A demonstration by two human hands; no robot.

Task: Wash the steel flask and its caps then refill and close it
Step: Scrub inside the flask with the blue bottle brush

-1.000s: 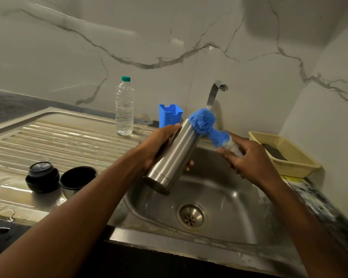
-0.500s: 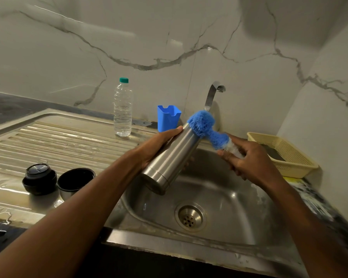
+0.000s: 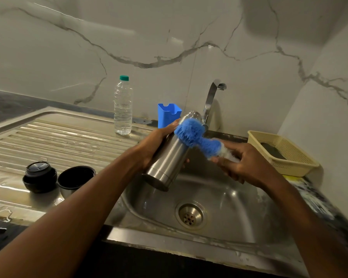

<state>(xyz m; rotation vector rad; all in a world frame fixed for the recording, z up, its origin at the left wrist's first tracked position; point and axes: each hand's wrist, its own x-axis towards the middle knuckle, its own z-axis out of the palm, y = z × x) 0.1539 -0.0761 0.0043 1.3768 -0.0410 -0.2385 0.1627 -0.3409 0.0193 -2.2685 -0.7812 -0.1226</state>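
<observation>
Left grip (image 3: 157, 145) round tilted steel flask (image 3: 167, 157), right grip (image 3: 247, 163) clutching blue brush (image 3: 195, 135) against it

You've a capped water bottle (image 3: 123, 106) upright beside a blue holder (image 3: 168, 115) (notched rim), a yellow basket (image 3: 283, 155) far right.

You have a brushed silver steel flask (image 3: 170, 157) with a bright blue bristle brush (image 3: 191, 133) whose bristles fade to white nearer the handle. Your two round black caps (image 3: 40, 176) sit on the ribbed grey steel drainboard (image 3: 68, 137). The clear plastic bottle (image 3: 123, 109) wears a green cap. You see a solid blue plastic holder (image 3: 168, 115), a pale yellow mesh basket (image 3: 283, 155), and white wall tile (image 3: 129, 37) veined with grey.
</observation>
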